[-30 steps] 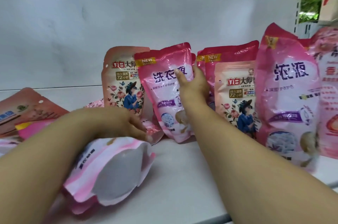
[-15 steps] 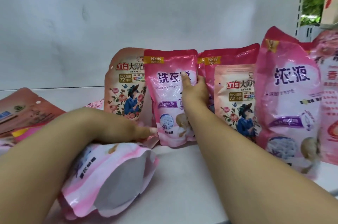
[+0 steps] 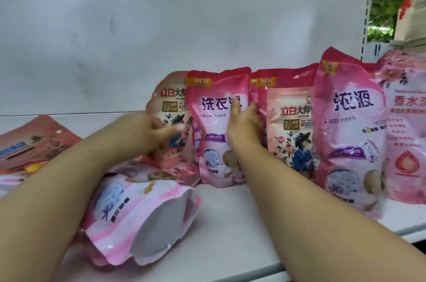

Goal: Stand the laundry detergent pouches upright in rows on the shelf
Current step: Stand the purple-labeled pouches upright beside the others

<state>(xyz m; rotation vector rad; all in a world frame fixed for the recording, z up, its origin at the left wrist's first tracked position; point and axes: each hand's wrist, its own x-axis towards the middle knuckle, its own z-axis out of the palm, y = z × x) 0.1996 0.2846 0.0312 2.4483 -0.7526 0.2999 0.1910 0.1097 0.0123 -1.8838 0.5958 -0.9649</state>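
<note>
A pink detergent pouch [image 3: 213, 125] stands upright at the middle of the white shelf [image 3: 230, 235]. My right hand [image 3: 244, 125] grips its right edge, thumb on the front. My left hand [image 3: 156, 132] holds the peach floral pouch [image 3: 170, 102] standing just behind and to the left. Further right stand a red-topped pouch [image 3: 285, 78], another floral pouch [image 3: 290, 132], a large pink pouch [image 3: 350, 125] and a pale pink pouch [image 3: 405, 120]. One pink pouch [image 3: 140, 217] lies flat in front, bottom gusset toward me.
More pouches lie flat at the left, a peach one [image 3: 34, 143] on top. The white back panel [image 3: 161, 39] closes the shelf behind. The shelf's front edge [image 3: 265, 270] runs along the bottom. Cardboard boxes [image 3: 415, 5] and green foliage show at the top right.
The pink pouch under my right hand went from tilted to upright. My left hand left the lying pouch and rose to the peach floral pouch behind it.
</note>
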